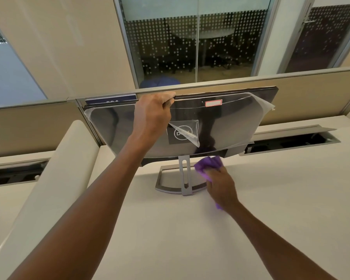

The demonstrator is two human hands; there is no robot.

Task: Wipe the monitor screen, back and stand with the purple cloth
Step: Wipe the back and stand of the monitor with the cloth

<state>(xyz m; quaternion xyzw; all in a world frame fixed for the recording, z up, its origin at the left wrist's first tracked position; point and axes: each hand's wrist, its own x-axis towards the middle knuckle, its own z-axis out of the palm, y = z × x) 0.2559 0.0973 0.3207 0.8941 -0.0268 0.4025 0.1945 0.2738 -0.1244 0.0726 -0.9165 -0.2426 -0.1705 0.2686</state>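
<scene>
The monitor (pixel 226 126) stands on the white desk with its glossy black back toward me, covered by partly peeled clear film. My left hand (pixel 153 116) grips its top edge, fingers curled over the rim. The silver stand (pixel 183 176) has a slotted neck and a curved base. My right hand (pixel 220 184) holds the bunched purple cloth (pixel 207 165) just right of the stand neck, under the monitor's lower edge. The screen side faces away and is hidden.
A beige partition (pixel 311 91) runs right behind the monitor, with glass walls beyond it. Open cable trays (pixel 291 141) are set into the desk at back right and back left. A cream rounded panel (pixel 55 178) slants along the left of the white desk (pixel 190 239).
</scene>
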